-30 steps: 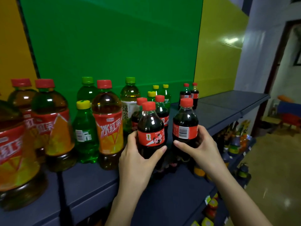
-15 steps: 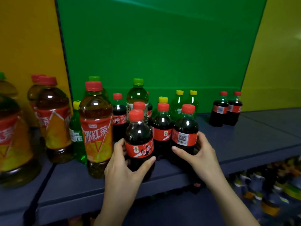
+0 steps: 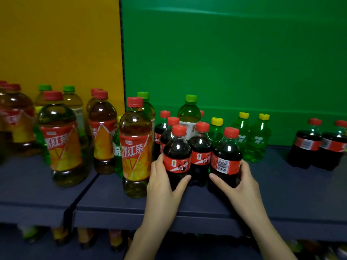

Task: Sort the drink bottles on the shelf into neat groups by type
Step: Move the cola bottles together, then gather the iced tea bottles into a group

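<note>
My left hand (image 3: 163,186) grips a small red-capped cola bottle (image 3: 176,152) standing at the front of the dark blue shelf (image 3: 281,196). My right hand (image 3: 238,186) grips another cola bottle (image 3: 226,156), its barcode facing me. A third cola bottle (image 3: 200,147) stands between and just behind them, with more cola behind. Large iced tea bottles with orange labels (image 3: 135,147) (image 3: 60,139) stand to the left. Small green soda bottles with yellow caps (image 3: 258,139) stand behind right. Two cola bottles (image 3: 308,145) stand far right.
Green tea bottles with green caps (image 3: 189,113) (image 3: 72,102) stand toward the back. The back wall is orange on the left and green on the right. A seam (image 3: 82,192) splits the shelf boards. Blurred bottles fill the lower shelf (image 3: 84,239).
My view has swung left, so the bottles sit more to the right of the frame. Both hands keep their grip on the two cola bottles, which stay close together on the shelf.
</note>
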`<state>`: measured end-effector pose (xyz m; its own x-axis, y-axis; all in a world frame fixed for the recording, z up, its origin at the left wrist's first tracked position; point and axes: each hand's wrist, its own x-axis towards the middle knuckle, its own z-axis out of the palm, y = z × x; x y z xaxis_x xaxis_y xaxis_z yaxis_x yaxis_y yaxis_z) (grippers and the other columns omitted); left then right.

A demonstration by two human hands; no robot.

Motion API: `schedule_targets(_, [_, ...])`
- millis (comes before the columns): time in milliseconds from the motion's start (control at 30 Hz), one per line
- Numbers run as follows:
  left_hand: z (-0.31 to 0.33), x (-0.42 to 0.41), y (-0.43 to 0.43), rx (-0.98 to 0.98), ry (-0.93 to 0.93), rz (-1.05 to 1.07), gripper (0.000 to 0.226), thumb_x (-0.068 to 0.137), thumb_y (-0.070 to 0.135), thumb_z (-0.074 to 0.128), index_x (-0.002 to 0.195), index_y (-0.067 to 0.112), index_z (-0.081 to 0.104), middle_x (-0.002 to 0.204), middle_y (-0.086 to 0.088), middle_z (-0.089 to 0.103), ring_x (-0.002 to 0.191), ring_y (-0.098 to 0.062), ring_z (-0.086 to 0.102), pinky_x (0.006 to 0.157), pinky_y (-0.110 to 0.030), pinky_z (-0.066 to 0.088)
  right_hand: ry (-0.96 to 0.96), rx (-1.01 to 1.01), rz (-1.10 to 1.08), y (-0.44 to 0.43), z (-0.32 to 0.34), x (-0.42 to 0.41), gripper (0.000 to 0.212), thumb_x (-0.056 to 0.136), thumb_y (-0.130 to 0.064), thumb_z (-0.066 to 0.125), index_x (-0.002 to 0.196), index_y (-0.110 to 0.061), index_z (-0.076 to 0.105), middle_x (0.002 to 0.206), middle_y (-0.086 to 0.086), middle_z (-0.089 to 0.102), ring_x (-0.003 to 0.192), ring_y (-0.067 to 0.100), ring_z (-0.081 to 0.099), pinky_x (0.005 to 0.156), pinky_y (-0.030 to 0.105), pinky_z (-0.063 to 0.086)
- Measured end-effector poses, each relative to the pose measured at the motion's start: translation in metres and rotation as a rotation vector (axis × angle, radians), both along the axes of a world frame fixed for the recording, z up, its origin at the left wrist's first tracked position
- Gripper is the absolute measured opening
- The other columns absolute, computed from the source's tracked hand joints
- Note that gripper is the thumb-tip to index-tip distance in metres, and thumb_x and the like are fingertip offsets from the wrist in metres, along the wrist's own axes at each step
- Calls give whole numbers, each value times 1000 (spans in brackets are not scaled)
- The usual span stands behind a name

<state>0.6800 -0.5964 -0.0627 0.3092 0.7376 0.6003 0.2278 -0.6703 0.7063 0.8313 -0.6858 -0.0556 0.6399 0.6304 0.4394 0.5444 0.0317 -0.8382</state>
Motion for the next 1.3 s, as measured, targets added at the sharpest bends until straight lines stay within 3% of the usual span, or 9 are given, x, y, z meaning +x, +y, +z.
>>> schedule_targets(200, [3,-10,-14,42,24,-14,82,83,43,59,145,31,6,138,27,19,129,14,16,101,-1,14,-3,17,75,-9,19,3,80,61,-65,65,130,-30,43,128,-10,53,113,7,53,99,32,42])
schedule_targets(300, [10,-30,-20,59,18,-12,66,79,50,53,137,41,22,131,33,30,120,20,29,97,2,24,-70,81,74,-13,37,7,74,67,-72,55,128,-34,42,131,-12,48,120,8,47,100,30,37])
schedule_targets(433, [25,-64,-17,77,-109,66,41,76,48,55,114,35,50,110,23,54,104,6,53,85,-10,45,-207,220,28,-16,63,3,59,70,-61,52,122,-34,47,126,-13,53,120,8,49,104,36,39])
schedule_targets(567, [40,-96,5,129,-196,151,27,83,41,57,105,25,57,100,11,61,94,-5,59,79,-21,50,-281,318,104,-4,80,-28,45,75,-53,52,116,-36,49,116,-19,55,110,4,54,97,30,44])
schedule_targets(700, [42,-117,41,79,-224,179,31,86,29,58,116,19,54,108,5,60,100,-8,60,81,-25,52,-260,345,199,22,81,-69,43,78,-47,54,118,-33,50,119,-13,56,112,1,54,97,25,46])
schedule_targets(900, [37,-118,91,91,-152,214,60,89,26,58,141,18,29,132,13,37,120,6,32,95,0,24,-276,249,233,66,66,-134,59,85,-37,60,137,-29,34,137,-17,40,127,-8,35,104,11,32])
schedule_targets(1067, [34,-111,119,60,-79,108,77,88,27,59,147,13,12,151,-2,25,138,-12,24,113,-23,20,-290,256,113,101,40,-168,81,83,-34,62,145,-30,9,151,-12,17,138,-2,14,107,1,10])
schedule_targets(1233, [34,-112,144,0,-10,22,81,89,26,58,147,13,3,152,-8,23,139,-19,25,115,-38,24,-190,248,55,116,21,-173,99,76,-19,73,139,-41,0,135,-27,22,117,-29,21,93,-7,20])
schedule_targets(1300, [35,-110,151,-34,10,5,83,87,25,61,146,12,3,150,-10,25,138,-22,28,114,-42,26,-159,192,32,118,14,-173,99,74,-23,75,142,-37,5,133,-20,31,112,-16,35,93,6,31])
